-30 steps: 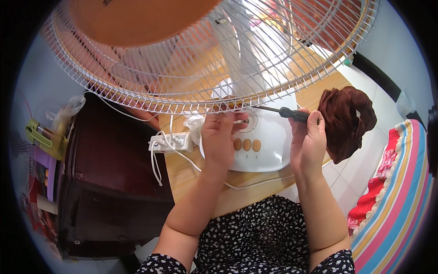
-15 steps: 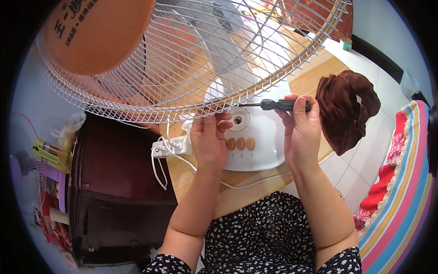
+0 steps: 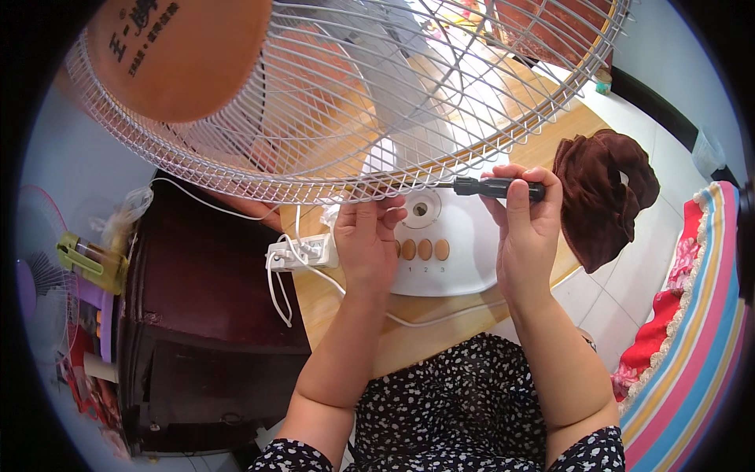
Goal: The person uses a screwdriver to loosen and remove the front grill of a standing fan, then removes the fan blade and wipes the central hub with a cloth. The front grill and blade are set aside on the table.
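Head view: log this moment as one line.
right hand: holds black-handled screwdriver | left hand: at lower rim of round grey wire fan guard

Glossy plast. base [image 3: 464,267], metal wire guard [image 3: 314,191], matt brn cloth [image 3: 604,200]

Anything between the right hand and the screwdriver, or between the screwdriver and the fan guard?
Nothing visible: the right hand grips the screwdriver, whose shaft runs toward the fan guard's lower rim, near the left hand. The tip is indistinct.

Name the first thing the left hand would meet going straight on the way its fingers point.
The left hand would likely meet the fan guard's lower rim first; whether they already touch is unclear.
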Demonstrator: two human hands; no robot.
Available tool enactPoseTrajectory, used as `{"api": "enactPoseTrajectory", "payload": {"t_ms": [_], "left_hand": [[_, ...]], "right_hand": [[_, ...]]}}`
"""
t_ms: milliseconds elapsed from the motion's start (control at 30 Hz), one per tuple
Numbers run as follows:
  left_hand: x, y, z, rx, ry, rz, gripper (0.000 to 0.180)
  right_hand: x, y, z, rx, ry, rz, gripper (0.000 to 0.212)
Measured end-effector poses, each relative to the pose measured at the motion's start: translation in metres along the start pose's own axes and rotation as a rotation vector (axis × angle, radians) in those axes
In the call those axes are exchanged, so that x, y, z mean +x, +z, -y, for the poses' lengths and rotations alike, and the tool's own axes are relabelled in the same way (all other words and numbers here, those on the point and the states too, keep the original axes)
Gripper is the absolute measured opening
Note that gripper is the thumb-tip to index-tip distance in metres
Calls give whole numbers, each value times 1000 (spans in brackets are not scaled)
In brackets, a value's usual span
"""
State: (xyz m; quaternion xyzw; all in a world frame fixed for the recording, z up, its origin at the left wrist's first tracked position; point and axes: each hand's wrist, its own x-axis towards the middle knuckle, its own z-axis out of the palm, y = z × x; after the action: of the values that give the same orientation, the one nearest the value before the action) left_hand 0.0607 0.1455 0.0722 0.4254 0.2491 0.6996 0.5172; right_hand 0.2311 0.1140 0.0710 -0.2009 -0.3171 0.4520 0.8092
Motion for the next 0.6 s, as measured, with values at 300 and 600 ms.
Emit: {"api": "enactPoseTrajectory", "payload": {"t_ms": [300,600], "left_hand": [[0,2,-2,-18,-4,-14,15],[1,1,-4,-57,4,-23,15]], "right_hand": [[5,-7,21,-345,62,103,19],[14,-24,25,-449,5,385,18]]}}
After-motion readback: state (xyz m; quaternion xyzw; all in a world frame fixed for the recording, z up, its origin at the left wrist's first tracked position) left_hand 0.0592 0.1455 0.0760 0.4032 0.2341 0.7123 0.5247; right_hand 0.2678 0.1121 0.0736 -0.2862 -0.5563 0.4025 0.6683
